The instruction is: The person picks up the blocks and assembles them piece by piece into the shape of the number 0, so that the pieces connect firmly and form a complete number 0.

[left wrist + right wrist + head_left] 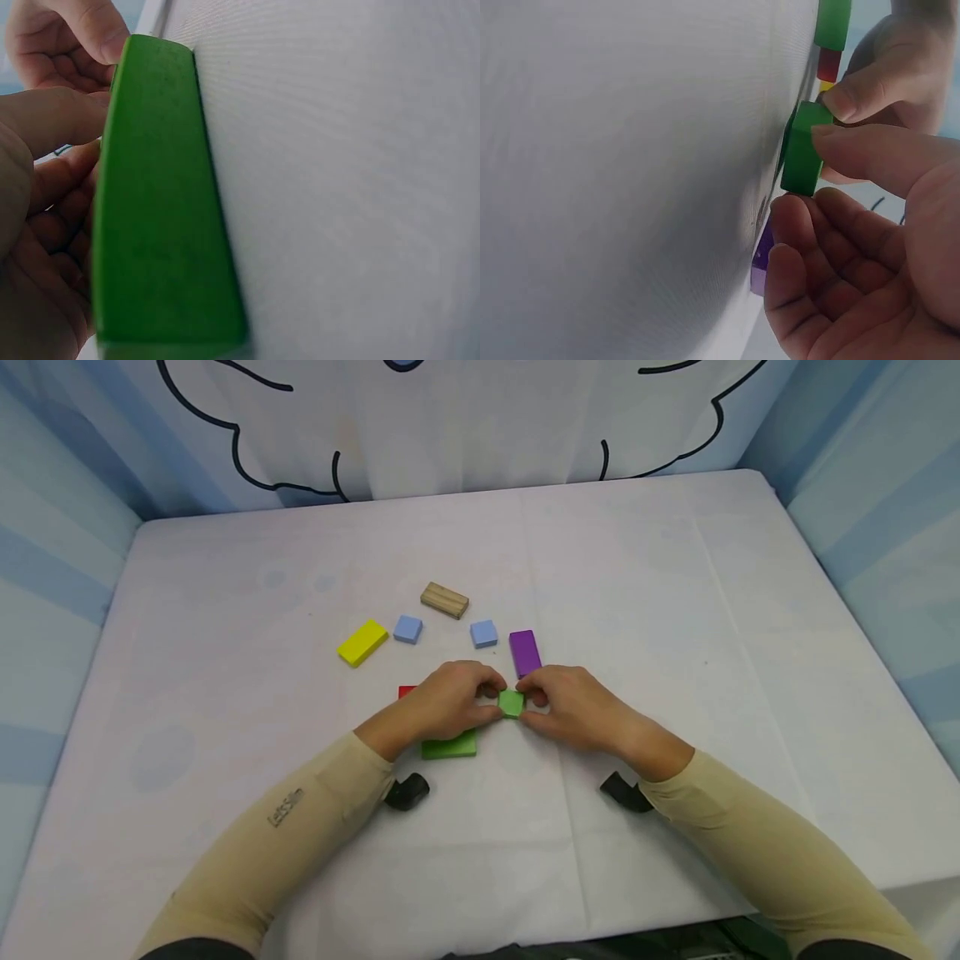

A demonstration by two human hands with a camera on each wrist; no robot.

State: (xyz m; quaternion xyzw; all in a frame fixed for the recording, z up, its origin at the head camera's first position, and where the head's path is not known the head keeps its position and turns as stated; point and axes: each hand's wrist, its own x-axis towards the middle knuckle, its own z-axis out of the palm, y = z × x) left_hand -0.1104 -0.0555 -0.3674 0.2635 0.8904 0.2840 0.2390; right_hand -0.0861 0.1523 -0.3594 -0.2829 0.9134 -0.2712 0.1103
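A small green block (512, 703) sits between both hands near the middle of the table. My left hand (453, 700) pinches it from the left with thumb and fingers, and my right hand (573, 702) pinches it from the right. In the right wrist view the right thumb presses on a face of this green block (806, 150), close to the left thumb. A longer green block (450, 748) lies below the left hand and fills much of the left wrist view. Partly covered by that hand is a red block (406, 691). Just beyond the right hand lies a purple block (525, 652).
Farther back lie a yellow block (363, 643), two light blue blocks, one left (408, 629) and one right (483, 633), and a wooden block (445, 600). A white cloth covers the table (675, 610). Patterned curtains (480, 427) stand behind and at both sides.
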